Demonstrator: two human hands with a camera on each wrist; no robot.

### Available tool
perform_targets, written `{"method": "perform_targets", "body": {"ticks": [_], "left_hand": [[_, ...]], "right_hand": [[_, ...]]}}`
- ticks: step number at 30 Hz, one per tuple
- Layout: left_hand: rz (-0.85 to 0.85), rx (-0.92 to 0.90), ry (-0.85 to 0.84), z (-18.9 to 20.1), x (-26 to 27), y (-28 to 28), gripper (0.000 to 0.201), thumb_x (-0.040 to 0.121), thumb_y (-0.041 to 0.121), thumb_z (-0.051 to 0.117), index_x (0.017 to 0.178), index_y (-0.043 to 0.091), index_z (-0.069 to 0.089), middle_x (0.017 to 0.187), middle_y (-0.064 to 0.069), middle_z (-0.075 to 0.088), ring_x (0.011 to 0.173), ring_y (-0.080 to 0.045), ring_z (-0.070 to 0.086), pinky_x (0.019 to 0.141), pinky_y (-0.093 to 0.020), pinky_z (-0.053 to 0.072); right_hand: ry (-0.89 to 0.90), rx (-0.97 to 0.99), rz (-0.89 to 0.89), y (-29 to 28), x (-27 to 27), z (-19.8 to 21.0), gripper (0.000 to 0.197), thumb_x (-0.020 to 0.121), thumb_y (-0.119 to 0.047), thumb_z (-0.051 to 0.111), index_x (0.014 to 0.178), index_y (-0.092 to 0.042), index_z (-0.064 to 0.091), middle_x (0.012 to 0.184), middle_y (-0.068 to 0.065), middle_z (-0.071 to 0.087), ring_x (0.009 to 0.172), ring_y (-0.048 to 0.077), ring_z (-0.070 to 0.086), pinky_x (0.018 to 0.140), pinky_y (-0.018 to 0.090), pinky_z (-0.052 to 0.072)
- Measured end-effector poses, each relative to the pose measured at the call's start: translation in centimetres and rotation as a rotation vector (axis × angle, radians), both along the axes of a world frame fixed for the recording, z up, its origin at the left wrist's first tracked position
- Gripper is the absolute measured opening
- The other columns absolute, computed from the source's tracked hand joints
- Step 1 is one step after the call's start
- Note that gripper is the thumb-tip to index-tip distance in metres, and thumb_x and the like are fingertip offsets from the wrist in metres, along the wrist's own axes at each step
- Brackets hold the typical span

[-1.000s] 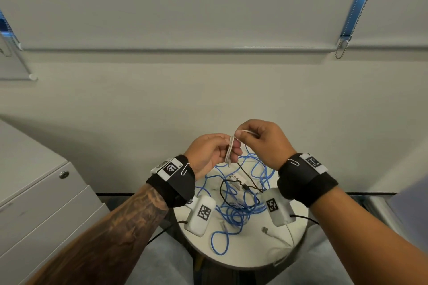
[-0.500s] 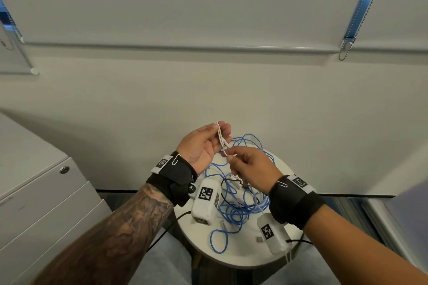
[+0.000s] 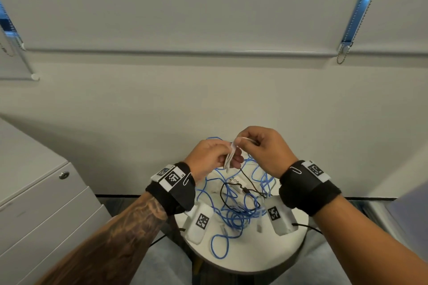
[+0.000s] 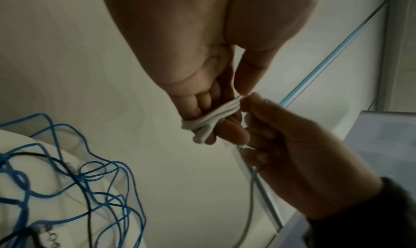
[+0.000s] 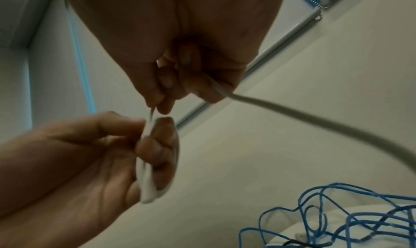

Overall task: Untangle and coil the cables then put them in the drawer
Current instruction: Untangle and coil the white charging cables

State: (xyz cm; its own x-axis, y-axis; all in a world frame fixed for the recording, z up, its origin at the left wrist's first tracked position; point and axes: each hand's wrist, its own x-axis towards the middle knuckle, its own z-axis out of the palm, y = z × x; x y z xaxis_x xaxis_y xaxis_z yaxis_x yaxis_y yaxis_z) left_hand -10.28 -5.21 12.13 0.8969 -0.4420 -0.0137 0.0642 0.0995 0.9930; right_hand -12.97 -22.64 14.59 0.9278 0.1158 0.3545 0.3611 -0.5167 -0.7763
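Left hand [image 3: 209,157] fingers wrapped by white cable [image 4: 211,120] coil, axis upright — right hand [image 3: 261,148] pinches free strand just right.

Head view: looks forward and down from above at both hands, raised over a round tabletop [image 3: 243,259] at 6 o'clock, wall beyond. Left wrist view: close, looking along the left hand [image 4: 198,70] toward the right hand [image 4: 299,162] at 4 o'clock. Right wrist view: close, mirrored, somewhat blurred. All three share the white cable [image 3: 231,155] and the blue cable [image 5: 337,221].
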Motion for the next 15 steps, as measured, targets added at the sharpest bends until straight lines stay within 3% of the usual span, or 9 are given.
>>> {"method": "perform_targets", "body": {"ticks": [3,5,7,8,10,12,15], "left_hand": [[-0.072,-0.022,-0.007,0.6,-0.3,-0.1,0.02,0.096,-0.005,0.047,0.1,-0.01,0.065,0.086,-0.02,0.069,0.073,-0.027,0.067,0.075,-0.032,0.056],[-0.085,-0.108,0.039,0.6,-0.6,-0.2,0.02,0.096,-0.005,0.047,0.103,-0.01,0.064,0.087,-0.018,0.069,0.074,-0.024,0.067,0.075,-0.031,0.057],[-0.091,-0.216,0.092,0.6,-0.7,-0.4,0.021,0.097,-0.004,0.045,0.105,-0.009,0.064,0.089,-0.017,0.07,0.075,-0.022,0.067,0.074,-0.031,0.057],[-0.077,-0.284,0.125,0.7,-0.6,-0.5,0.021,0.097,-0.003,0.045,0.106,-0.008,0.063,0.09,-0.018,0.07,0.075,-0.021,0.067,0.075,-0.031,0.057],[0.011,-0.442,0.207,0.7,0.1,-0.6,0.021,0.098,-0.001,0.044,0.104,-0.006,0.063,0.091,-0.017,0.07,0.074,-0.019,0.069,0.075,-0.033,0.059],[0.139,-0.557,0.263,0.5,1.1,-0.5,0.02,0.099,-0.001,0.042,0.102,-0.004,0.061,0.089,-0.014,0.071,0.074,-0.016,0.07,0.078,-0.033,0.06],[0.297,-0.556,0.267,-0.3,2.0,0.0,0.018,0.099,-0.001,0.043,0.1,-0.002,0.06,0.091,-0.015,0.07,0.075,-0.015,0.071,0.082,-0.033,0.057]], "right_hand": [[0.013,0.098,-0.058,-0.9,0.9,-0.8,0.009,0.093,-0.019,0.068,0.086,-0.014,0.07,0.078,0.006,0.07,0.069,0.023,0.059,0.071,0.033,0.05],[0.034,0.115,-0.096,-1.3,1.4,-1.9,0.011,0.095,-0.022,0.065,0.089,-0.016,0.07,0.076,0.009,0.067,0.068,0.022,0.056,0.072,0.037,0.05],[0.087,0.115,-0.087,-1.1,1.3,-3.1,0.015,0.099,-0.022,0.06,0.091,-0.018,0.072,0.078,0.008,0.07,0.068,0.021,0.061,0.072,0.036,0.052],[0.121,0.101,-0.078,-0.8,1.1,-3.8,0.018,0.1,-0.024,0.057,0.09,-0.021,0.072,0.075,0.004,0.07,0.063,0.017,0.06,0.065,0.033,0.052],[0.184,0.047,-0.061,0.0,0.5,-5.1,0.021,0.101,-0.029,0.055,0.086,-0.026,0.069,0.063,-0.005,0.062,0.05,0.006,0.048,0.056,0.025,0.043],[0.234,-0.004,-0.029,0.8,-0.1,-6.0,0.02,0.101,-0.032,0.055,0.092,-0.024,0.071,0.058,-0.007,0.056,0.048,0.002,0.045,0.055,0.022,0.039],[0.259,-0.119,0.059,1.7,-1.0,-6.2,0.024,0.102,-0.034,0.053,0.094,-0.021,0.072,0.06,-0.006,0.057,0.049,0.001,0.045,0.057,0.021,0.041]]}}
